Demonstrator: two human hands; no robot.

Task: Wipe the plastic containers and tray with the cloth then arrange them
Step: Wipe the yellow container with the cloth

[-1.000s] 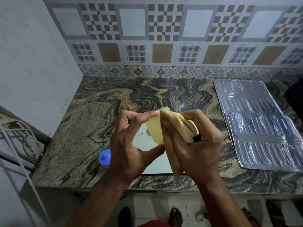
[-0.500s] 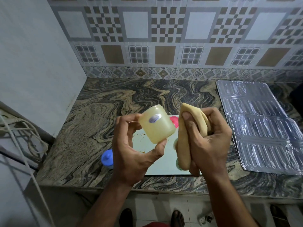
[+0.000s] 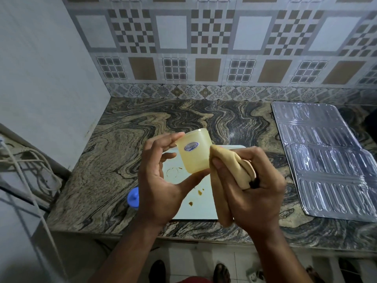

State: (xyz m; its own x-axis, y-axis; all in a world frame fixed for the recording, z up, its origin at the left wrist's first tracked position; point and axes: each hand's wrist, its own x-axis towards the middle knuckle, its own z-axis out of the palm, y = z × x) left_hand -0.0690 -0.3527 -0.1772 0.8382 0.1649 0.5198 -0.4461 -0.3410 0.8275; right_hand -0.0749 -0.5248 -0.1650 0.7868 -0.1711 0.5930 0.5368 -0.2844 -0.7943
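Head view, looking down over a marbled stone surface point(image 3: 126, 144) set against a patterned tile wall point(image 3: 204, 48).

The left hand point(image 3: 161, 182) holds a pale yellow translucent plastic container point(image 3: 193, 152) above the surface: the fingertips curl round its upper left edge and the thumb presses on its lower edge. The container is tilted, and an oval blue-lettered sticker on its side faces the camera.

The right hand point(image 3: 253, 186) is closed round a bunched tan cloth point(image 3: 230, 168). The cloth's upper fold touches the right side of the container, and a loose tail hangs down past the heel of the hand.

Beneath both hands a white tray point(image 3: 193, 207) lies flat on the surface near its front edge. Its face carries a faint ring mark and several small brown spots. A sliver of pink shows at the tray's far edge, just behind the cloth; what it is cannot be told.

A blue lid or cap point(image 3: 133, 198) sits on the surface just beside the tray's left edge, partly hidden by the left wrist.

To the right, well apart from the tray, a ribbed silver foil mat point(image 3: 330, 160) covers the surface.

At the far left, white cables point(image 3: 30, 160) hang over a grey frame. The person's feet show on the floor below the surface edge.
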